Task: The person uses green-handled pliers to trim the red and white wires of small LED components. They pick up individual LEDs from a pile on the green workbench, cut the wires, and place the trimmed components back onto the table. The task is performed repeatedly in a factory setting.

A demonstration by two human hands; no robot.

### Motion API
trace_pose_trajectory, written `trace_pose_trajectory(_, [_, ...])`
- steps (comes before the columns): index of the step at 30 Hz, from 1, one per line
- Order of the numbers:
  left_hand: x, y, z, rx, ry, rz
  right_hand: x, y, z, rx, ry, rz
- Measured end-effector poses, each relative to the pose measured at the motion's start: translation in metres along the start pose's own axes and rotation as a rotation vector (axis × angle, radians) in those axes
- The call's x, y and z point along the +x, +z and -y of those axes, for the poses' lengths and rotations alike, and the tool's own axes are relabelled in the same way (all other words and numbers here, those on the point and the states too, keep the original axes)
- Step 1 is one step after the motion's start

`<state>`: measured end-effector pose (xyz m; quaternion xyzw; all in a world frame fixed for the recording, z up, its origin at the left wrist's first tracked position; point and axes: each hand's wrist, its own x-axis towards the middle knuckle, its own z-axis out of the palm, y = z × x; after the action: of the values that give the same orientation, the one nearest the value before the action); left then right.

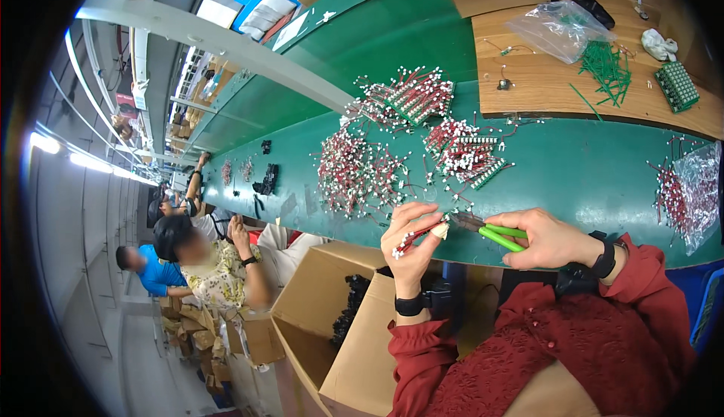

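My left hand [411,247] is raised at the near edge of the green bench, its fingers closed on a small bundle of red wires [406,243] with white ends. My right hand [549,237] grips green-handled cutting pliers [504,234]. The pliers' dark jaws point left and reach the fingertips of my left hand; whether they touch a wire is too small to tell. Beyond my hands lie a loose heap of red-and-white wire pieces [351,168] and two groups of wired green circuit boards, one nearer [466,151] and one farther [411,100].
A wooden board [520,89] at the far right bears thin green strips [605,70], a clear plastic bag [556,29] and a green block [677,87]. More wires lie by a bag [700,191] at right. An open carton [324,326] stands below-left; co-workers sit along the bench.
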<state>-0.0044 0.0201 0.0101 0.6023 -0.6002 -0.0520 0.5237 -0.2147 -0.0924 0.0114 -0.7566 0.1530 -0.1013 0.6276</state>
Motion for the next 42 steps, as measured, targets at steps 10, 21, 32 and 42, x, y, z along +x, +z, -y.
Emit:
trace_pose_trajectory(10, [-0.017,-0.013,0.004,-0.235,-0.299,-0.029,0.019,0.015,-0.002,-0.021,-0.003,0.055])
trace_pose_trajectory(21, [-0.022,-0.010,0.010,-0.566,-0.549,-0.162,0.019,0.016,-0.004,0.891,0.384,0.302])
trace_pose_trajectory(32, [-0.051,-0.021,0.039,-0.792,-0.673,-0.284,0.021,0.000,0.017,0.798,0.219,0.253])
trace_pose_trajectory(42, [-0.038,-0.008,0.049,-0.907,-0.690,-0.338,0.049,0.026,-0.009,0.760,0.523,0.223])
